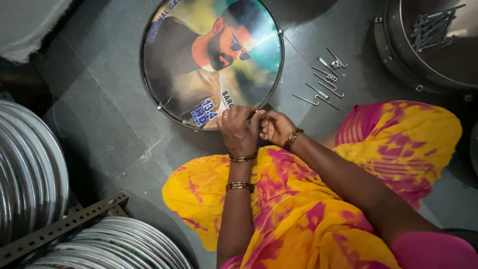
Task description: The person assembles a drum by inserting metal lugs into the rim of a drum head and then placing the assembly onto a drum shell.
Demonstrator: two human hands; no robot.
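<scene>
**Two hands at the edge of a round drum**

While the drum (211, 60) lies flat on the grey floor (99, 124), both hands meet at its near rim. The drum has a shiny printed skin and a dark metal hoop. The left hand (239, 129) rests on the rim with its fingers curled down. The right hand (275, 127) is just beside it, fingers bent tight and pinched together. What they pinch is too small to tell. Both wrists wear gold bangles. The person sits in yellow and pink cloth (308, 199). A small pile of metal hook rods (323, 82) lies near the drum. A steel drum shell (428, 42) stands farther right. Stacks of shiny hoops (30, 169) sit at the left.
</scene>
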